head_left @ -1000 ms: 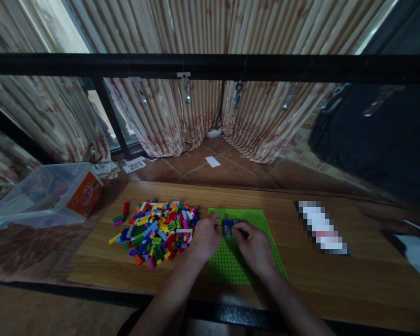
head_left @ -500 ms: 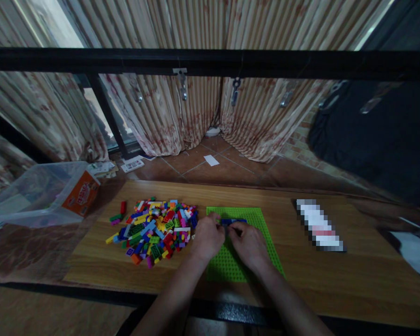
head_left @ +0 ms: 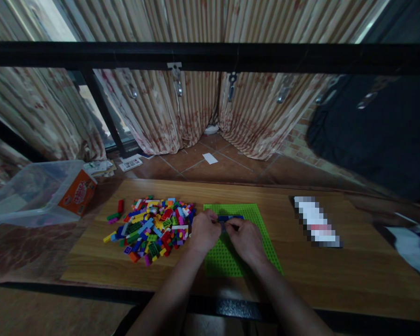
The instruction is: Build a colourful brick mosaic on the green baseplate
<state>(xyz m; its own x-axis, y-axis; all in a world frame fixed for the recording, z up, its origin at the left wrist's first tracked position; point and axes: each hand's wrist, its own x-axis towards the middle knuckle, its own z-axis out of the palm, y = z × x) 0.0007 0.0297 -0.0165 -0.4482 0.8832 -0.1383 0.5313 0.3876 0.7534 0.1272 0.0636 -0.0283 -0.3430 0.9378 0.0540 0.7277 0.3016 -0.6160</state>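
Near the middle of the frame, a short run of dark-blue bricks (head_left: 228, 218) on the upper part of the green baseplate (head_left: 227, 262), partly hidden along its near edge (seating of each brick too dim to make out). Just below it, a small greyish patch (head_left: 223, 227), perhaps another brick. Left hand (head_left: 206, 230) curled at its left, right hand (head_left: 245, 237) at its right, fingertips close together; no telling, for either grip, between pinching a brick and merely pressing on it. Done, as far as visible: only that blue run. Unattached: a large loose brick pile (head_left: 157, 228) of mixed colours, left of the baseplate on the tabletop (head_left: 301, 277), with a few stray bricks (head_left: 121, 206) by its upper-left edge. Green studs over most of the visible plate, so seemingly an early stage. Toward the right of the frame, a pixelated flat object (head_left: 317, 221), well apart from both hands. At far left, a clear plastic bin (head_left: 31, 186).
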